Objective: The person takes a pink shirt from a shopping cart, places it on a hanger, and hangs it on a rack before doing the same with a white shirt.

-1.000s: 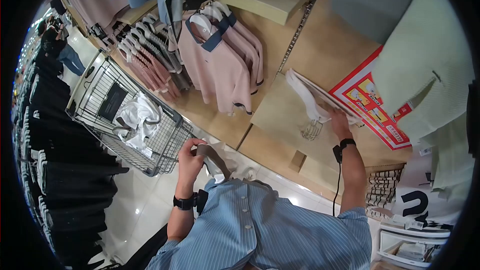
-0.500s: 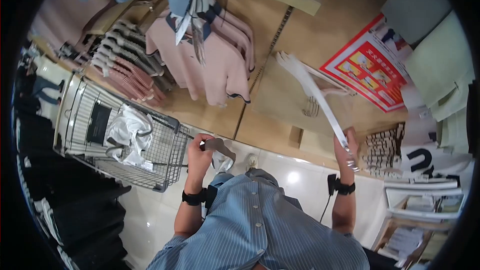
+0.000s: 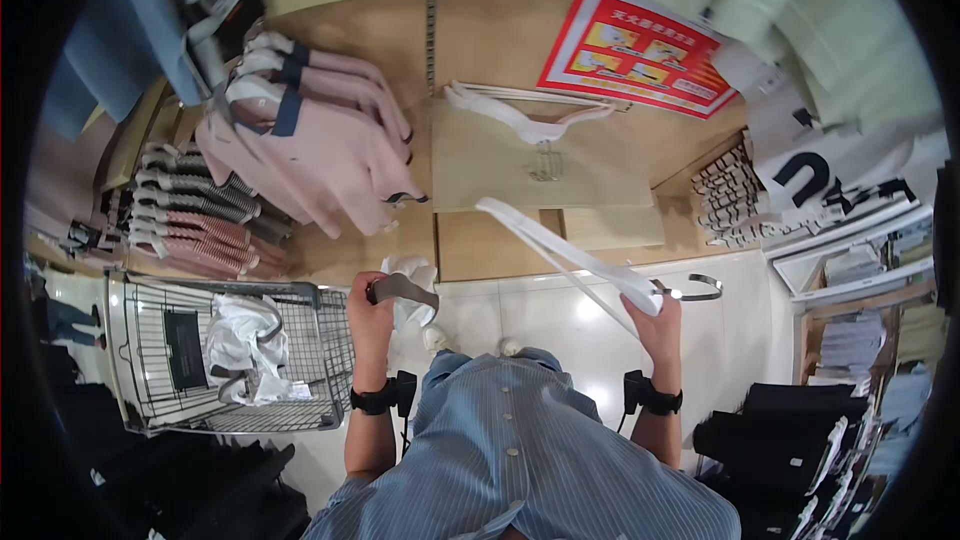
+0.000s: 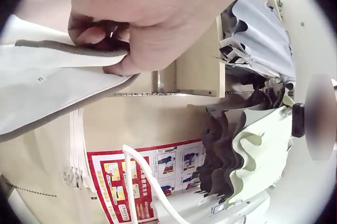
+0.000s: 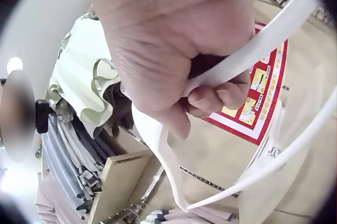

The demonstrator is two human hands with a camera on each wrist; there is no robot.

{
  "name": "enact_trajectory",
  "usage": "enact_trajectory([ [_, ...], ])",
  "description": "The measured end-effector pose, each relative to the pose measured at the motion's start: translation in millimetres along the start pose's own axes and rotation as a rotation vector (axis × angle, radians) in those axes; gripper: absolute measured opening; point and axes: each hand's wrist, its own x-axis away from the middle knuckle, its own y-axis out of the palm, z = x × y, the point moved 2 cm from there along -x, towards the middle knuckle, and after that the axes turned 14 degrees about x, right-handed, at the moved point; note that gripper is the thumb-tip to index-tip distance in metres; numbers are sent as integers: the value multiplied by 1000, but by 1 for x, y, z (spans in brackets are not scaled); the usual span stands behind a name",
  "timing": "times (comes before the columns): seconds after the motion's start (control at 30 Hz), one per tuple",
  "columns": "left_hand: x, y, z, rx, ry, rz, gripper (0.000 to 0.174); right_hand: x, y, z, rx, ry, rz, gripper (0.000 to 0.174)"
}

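My left hand (image 3: 371, 325) pinches a white garment (image 3: 412, 302) by its grey-brown edge; in the left wrist view the cloth (image 4: 47, 79) hangs from between thumb and fingers of the hand (image 4: 152, 18). My right hand (image 3: 655, 328) grips a white hanger (image 3: 560, 245) near its metal hook (image 3: 705, 288), the far end pointing up and left toward the shelf. The right wrist view shows the fingers of this hand (image 5: 174, 50) curled round the hanger (image 5: 253, 55). More white hangers (image 3: 530, 128) lie on the shelf, apart from both hands.
A cart (image 3: 335, 355) with white clothing (image 3: 245, 350) stands at the left. Pink shirts (image 3: 315, 155) hang behind it. A wooden shelf (image 3: 600, 175) lies ahead, with a red-bordered sign (image 3: 645, 50) above. Dark clothes (image 3: 770, 440) are at the right, and tiled floor (image 3: 560, 310) shows between.
My right hand has lifted one hanger off the shelf and brought it back toward the body. The left hand still holds the garment. The head view has turned rightward.
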Motion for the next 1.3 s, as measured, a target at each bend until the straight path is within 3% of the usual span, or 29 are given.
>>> enact_trajectory([
  [0.23, 37, 48, 5, 85, 15, 102, 20, 2, -17, 53, -103, -120, -23, 22],
  [0.33, 55, 67, 4, -34, 33, 133, 19, 0, -30, 82, -127, -132, -47, 22],
  [0.43, 70, 86, -9, -74, 188, 168, 20, -3, -37, 116, -144, -222, -51, 22],
  [0.7, 122, 141, -13, -81, 179, 298, 22, 1, -61, 172, -258, -126, -186, 23],
  [0.83, 137, 157, -13, -76, 173, 298, 20, 6, -65, 184, -330, -57, -214, 20],
  [1.13, 140, 169, -21, -129, 69, 320, 19, 11, -67, 209, -367, -139, -240, 21],
  [1.3, 143, 171, -15, -167, 134, 336, 21, 13, -74, 213, -312, -180, -315, 21],
])
